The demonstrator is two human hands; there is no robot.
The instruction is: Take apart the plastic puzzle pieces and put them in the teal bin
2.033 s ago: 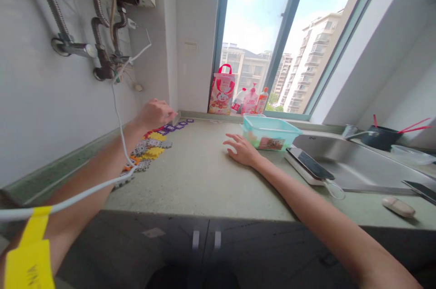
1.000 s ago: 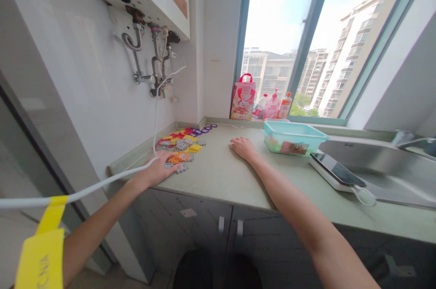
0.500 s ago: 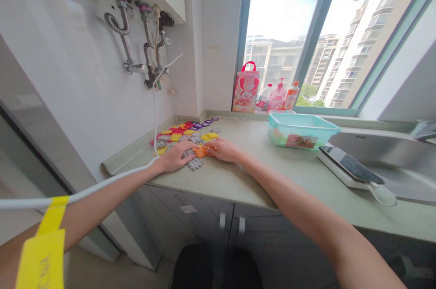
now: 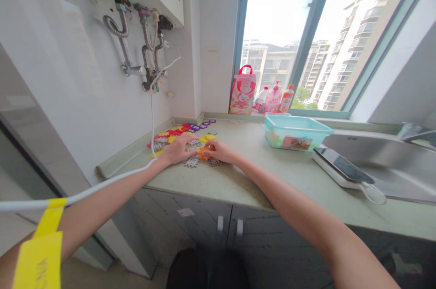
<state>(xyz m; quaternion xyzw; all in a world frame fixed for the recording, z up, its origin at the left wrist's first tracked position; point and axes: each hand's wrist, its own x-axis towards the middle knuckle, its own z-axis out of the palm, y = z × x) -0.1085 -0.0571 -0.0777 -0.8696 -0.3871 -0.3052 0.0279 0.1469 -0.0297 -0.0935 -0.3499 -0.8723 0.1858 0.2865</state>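
Note:
My right hand [image 4: 221,151] is closed on an orange interlocking plastic piece [image 4: 203,154], gripped between thumb and fingers just above the counter. A grey piece [image 4: 215,162] lies beneath this hand. My left hand [image 4: 177,149] hovers over the grey pieces with its thumb and fingers apart, and nothing shows in its grip. Close to its thumb is another grey piece [image 4: 191,162]. Behind both hands lie several red and yellow pieces, a yellow piece [image 4: 208,137] and a row of purple pieces [image 4: 200,127]. My left hand covers part of the pile.
A white cable [image 4: 112,179] with a yellow tag runs over my left forearm. To the right stand a turquoise tub [image 4: 296,132] and a phone on a white block [image 4: 342,164], beside the steel sink [image 4: 402,171]. Bottles and a pink bag [image 4: 242,93] line the windowsill.
My left hand has drawn away from the orange piece, and its fingers have spread. My right hand keeps the orange piece, and a grey piece now shows below it. The view has shifted slightly.

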